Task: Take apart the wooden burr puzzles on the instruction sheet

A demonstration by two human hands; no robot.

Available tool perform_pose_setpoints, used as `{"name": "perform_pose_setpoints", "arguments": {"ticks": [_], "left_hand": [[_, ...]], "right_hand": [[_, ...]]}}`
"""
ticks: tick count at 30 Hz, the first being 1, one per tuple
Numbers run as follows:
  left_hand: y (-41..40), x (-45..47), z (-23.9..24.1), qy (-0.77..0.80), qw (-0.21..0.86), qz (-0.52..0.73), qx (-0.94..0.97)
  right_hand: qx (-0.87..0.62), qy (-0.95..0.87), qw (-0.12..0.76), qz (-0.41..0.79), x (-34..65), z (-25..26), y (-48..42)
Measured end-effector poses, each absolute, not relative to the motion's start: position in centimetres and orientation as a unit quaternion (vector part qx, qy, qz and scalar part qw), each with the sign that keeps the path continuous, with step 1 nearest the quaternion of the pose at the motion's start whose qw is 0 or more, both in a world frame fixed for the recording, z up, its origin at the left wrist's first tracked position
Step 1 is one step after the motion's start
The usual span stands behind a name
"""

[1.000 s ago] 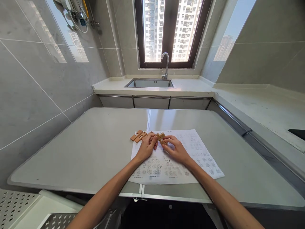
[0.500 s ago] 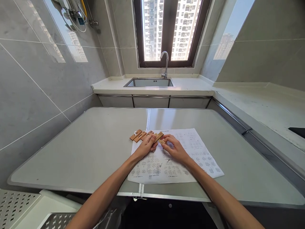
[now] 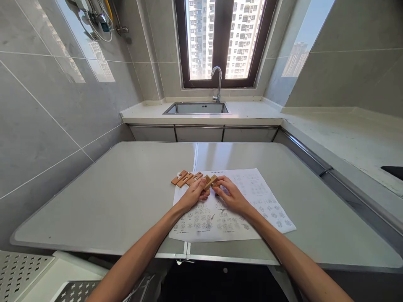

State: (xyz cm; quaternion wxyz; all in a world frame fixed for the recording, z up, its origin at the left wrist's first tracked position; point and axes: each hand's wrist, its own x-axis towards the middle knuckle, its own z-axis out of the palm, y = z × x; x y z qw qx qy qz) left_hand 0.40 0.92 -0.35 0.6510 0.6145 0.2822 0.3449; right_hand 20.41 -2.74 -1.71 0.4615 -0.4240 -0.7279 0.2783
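Over a printed sheet of paper (image 3: 264, 197), my left hand (image 3: 192, 195) is closed around joined wooden puzzle pieces (image 3: 210, 182), light brown and tilted. My right hand (image 3: 232, 195) pinches at their right side, with thumb and fingertips on a wooden piece partly hidden by the fingers. Just beyond my left hand lie several flat wooden pieces with cut slots (image 3: 184, 179), side by side at the paper's upper left corner. Small printed diagrams cover the sheet, which my wrists pass over.
The paper lies on a pale folding table (image 3: 103, 197) with a metal seam down its middle. Behind it are a counter with a sink (image 3: 197, 109), a faucet (image 3: 218, 84) and a window. A perforated white rack (image 3: 28, 268) stands at lower left.
My right fingers have shifted slightly and turned the piece at the right of the held pieces. The left hand keeps its hold, and the flat pieces and paper stay put.
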Motion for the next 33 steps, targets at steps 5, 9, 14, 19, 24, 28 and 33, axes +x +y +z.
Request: {"name": "perform_pose_setpoints", "arguments": {"ticks": [5,9,14,19,24,28,33], "left_hand": [[0.8,0.7,-0.4,0.279,0.656,0.34,0.613],[0.9,0.5,-0.4,0.289,0.634,0.329,0.638],[0.5,0.5,-0.4,0.33,0.579,0.336,0.666],[0.1,0.4,-0.7,0.425,0.33,0.375,0.755],[0.2,0.3,-1.1,0.455,0.243,0.375,0.77],[0.5,0.2,-1.3,0.441,0.243,0.374,0.779],[0.5,-0.1,-1.6,0.403,0.205,0.314,0.835]], "right_hand": [[-0.445,-0.716,0.468,0.267,20.5,-2.0,-2.5],[-0.453,-0.715,0.479,0.232,20.7,-2.6,-2.2],[-0.513,-0.672,0.502,0.183,21.1,-3.6,-1.6],[-0.617,-0.592,0.5,0.134,21.7,-4.0,-1.2],[-0.672,-0.587,0.442,0.092,21.7,-4.3,-1.3],[-0.671,-0.622,0.399,0.063,21.6,-4.7,-1.4],[-0.62,-0.686,0.374,0.072,21.6,-4.8,-1.5]]}}
